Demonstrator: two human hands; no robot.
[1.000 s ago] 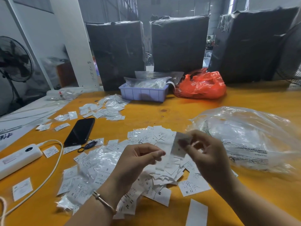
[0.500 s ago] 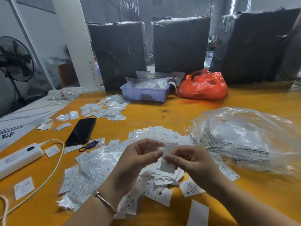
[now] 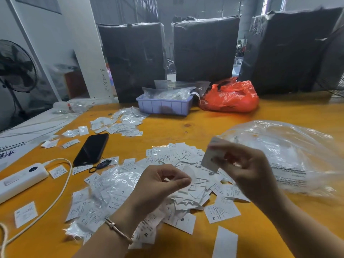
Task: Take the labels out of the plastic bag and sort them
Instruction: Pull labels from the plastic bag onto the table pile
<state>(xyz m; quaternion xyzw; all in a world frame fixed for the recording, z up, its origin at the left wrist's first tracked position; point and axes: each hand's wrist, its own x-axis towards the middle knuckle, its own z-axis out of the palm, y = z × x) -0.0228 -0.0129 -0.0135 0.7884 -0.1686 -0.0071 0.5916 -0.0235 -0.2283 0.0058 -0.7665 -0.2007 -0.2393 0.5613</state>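
Since hands parted, right hand [image 3: 249, 168] label [image 3: 211, 157] higher.

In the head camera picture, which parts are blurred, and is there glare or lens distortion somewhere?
Head view: the right hand and the label it pinches are smeared by motion; the clear plastic bag shows white glare; straight edges near the frame sides bow, a wide-angle effect; the labels on the table stay readable.

Two bare forearms, no sleeves in view. Thin metal bangle [image 3: 119, 231] on the left wrist, rose-gold in tone, with a small lighter clasp block at its 10 o'clock end. Left hand [image 3: 158, 185] and right hand [image 3: 249, 168] ungloved, no rings visible. Nails short and plain.
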